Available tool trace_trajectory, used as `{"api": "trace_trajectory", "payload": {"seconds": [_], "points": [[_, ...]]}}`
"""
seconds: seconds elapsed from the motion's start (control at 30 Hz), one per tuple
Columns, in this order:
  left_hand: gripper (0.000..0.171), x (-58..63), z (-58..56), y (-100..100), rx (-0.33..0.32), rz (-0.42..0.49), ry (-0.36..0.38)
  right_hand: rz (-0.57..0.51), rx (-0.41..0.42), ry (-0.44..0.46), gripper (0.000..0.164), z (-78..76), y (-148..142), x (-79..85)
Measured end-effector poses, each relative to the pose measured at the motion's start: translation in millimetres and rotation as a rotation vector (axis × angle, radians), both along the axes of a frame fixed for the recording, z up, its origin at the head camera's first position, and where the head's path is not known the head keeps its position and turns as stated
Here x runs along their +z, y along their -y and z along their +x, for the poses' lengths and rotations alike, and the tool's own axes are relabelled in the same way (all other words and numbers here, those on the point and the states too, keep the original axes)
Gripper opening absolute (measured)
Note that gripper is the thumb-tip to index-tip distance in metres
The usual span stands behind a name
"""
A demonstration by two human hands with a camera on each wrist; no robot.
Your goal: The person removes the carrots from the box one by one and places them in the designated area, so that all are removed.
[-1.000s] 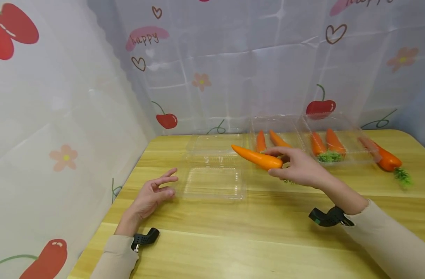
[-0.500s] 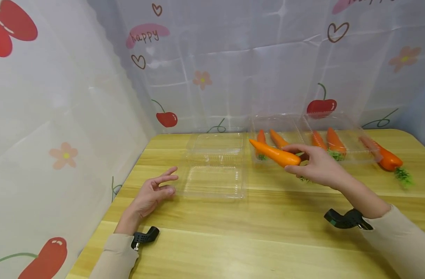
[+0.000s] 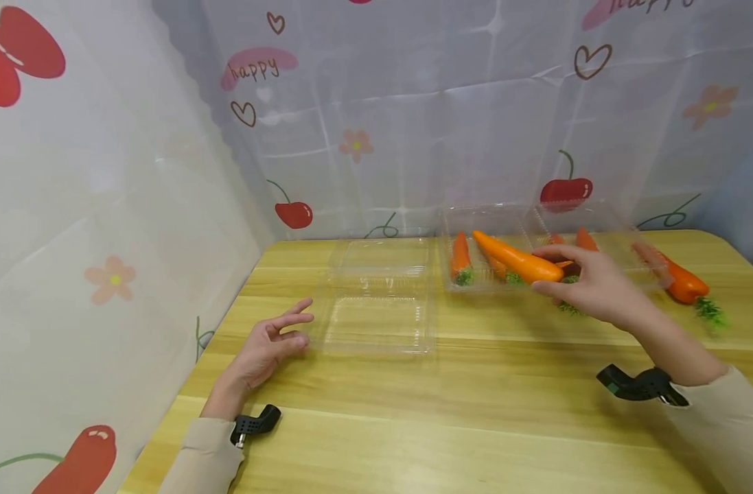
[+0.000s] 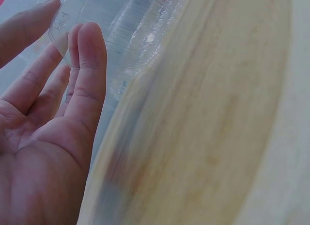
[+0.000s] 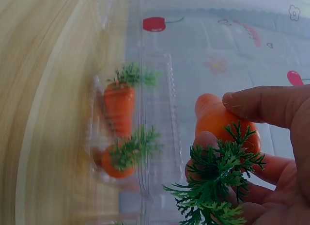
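Carrying orange carrot [image 3: 517, 259], pinched in right grip [image 3: 598, 291], rightward to carrot-filled box [image 3: 486, 287] near far edge of surface [image 3: 413, 425], raised and so not yet set down, with left grip [image 3: 265, 348] loosely spread.

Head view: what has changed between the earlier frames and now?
The right hand moved rightward, carrying the carrot it already gripped away from the open clear plastic clamshell on the left; nothing was newly taken hold of or let go. The left hand stayed beside that clamshell, which kept its place, as did the rightmost carrot.
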State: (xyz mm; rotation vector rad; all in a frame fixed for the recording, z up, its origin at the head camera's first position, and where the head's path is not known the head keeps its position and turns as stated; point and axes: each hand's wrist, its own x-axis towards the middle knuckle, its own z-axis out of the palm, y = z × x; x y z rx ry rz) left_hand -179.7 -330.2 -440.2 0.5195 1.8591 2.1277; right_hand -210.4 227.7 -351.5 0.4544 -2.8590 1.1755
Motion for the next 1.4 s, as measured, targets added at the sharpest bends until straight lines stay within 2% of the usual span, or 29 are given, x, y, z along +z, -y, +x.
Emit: {"api": "trace_trajectory", "payload": {"seconds": [0.33, 0.63, 1.0, 1.23, 1.4], "points": [[0.049, 1.8, -1.3, -1, -0.001, 0.007, 0.0, 0.076, -0.114, -0.02, 0.067, 0.9, -28, 5.7], [0.053, 3.7, -1.5, 1, -0.003, 0.024, 0.0, 0.01, -0.141, 0.059, 0.072, -8.8, -58, 2.8], [0.049, 8.3, -3.2, -1, -0.004, 0.025, 0.006, 0.02, -0.283, -0.03, 0.079, -9.4, -91, 5.9], [0.048, 3.4, -2.2, 1, -0.015, 0.014, -0.011, 0.023, -0.368, -0.037, 0.078, -9.9, -117, -3.0], [0.049, 1.2, -0.1, 0, 0.001, -0.002, -0.002, 0.019, -0.417, -0.038, 0.076, -23.0, -145, -20.6]]}}
